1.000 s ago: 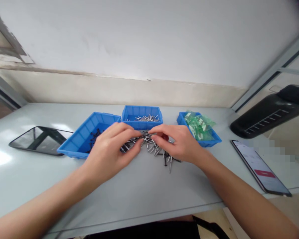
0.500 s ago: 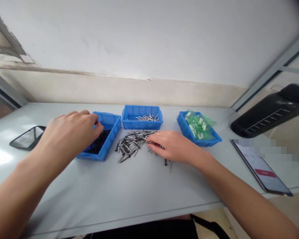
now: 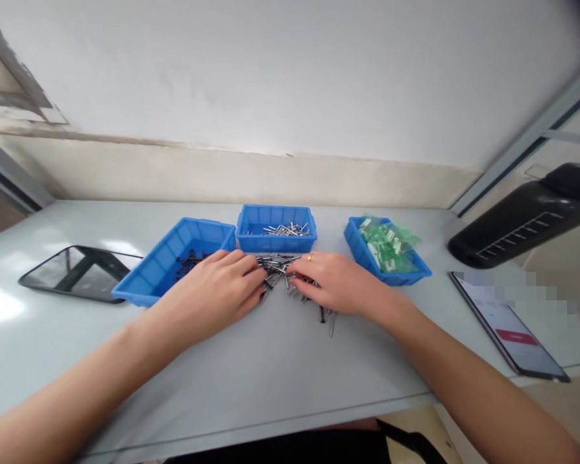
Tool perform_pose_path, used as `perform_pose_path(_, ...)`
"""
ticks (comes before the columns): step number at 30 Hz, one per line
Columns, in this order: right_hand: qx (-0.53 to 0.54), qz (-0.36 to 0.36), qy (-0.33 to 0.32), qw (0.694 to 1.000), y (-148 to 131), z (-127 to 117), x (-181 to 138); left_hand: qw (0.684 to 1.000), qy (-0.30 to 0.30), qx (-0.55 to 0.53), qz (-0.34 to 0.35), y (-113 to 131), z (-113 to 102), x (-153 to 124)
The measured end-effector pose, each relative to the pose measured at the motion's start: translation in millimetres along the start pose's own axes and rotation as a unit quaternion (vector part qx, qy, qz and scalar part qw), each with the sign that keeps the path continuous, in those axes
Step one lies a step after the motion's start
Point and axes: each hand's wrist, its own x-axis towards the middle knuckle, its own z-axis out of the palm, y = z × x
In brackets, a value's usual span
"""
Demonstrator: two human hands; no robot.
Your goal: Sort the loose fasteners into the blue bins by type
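A loose pile of blind rivets (image 3: 274, 265), silver pins with black heads, lies on the table between my hands. My left hand (image 3: 222, 283) reaches over the pile's left side with its fingers curled together. Its fingertips are hidden, so whatever they hold does not show. Opposite it, my right hand (image 3: 336, 281), with a ring on one finger, rests at the pile's right side. Its thumb stands a little apart from the fingers, and rivets lie under and beside them. Left of the pile, a blue bin (image 3: 145, 274) contains black pieces (image 3: 189, 259), partly covered by my left hand.
Behind the pile, another blue bin (image 3: 276, 243) holds thin silver pins (image 3: 290, 229). A third blue bin (image 3: 406, 278) on the right contains green plastic packets (image 3: 386, 245). A dark glossy device (image 3: 72, 274) lies at left; a phone (image 3: 507, 325) and black bottle (image 3: 517, 216) are at right.
My left hand has moved from above the left bin rightward and down to the rivet pile, uncovering part of the bin and the dark device. My right hand has stayed almost in place.
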Motion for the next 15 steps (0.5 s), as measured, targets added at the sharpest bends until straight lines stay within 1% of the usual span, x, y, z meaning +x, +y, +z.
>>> perform_pose_path(2,-0.001,0.0,0.003,1.0,0,1,0,1.0,0.001,0.018,0.014,6,3,0)
perform_pose_path(4,0.002,0.003,0.003,1.0,0,2,0,0.999,0.002,0.05,0.009,13,5,1)
perform_pose_path(8,0.01,0.004,0.005,1.0,-3,2,0,0.997,-0.029,0.065,0.007,23,9,4)
perform_pose_path(11,0.014,0.002,0.007,1.0,-3,2,0,0.998,-0.043,0.047,0.008,23,14,4)
perform_pose_path(15,0.015,0.0,0.005,1.0,-4,1,0,0.999,-0.031,0.013,0.013,18,17,2)
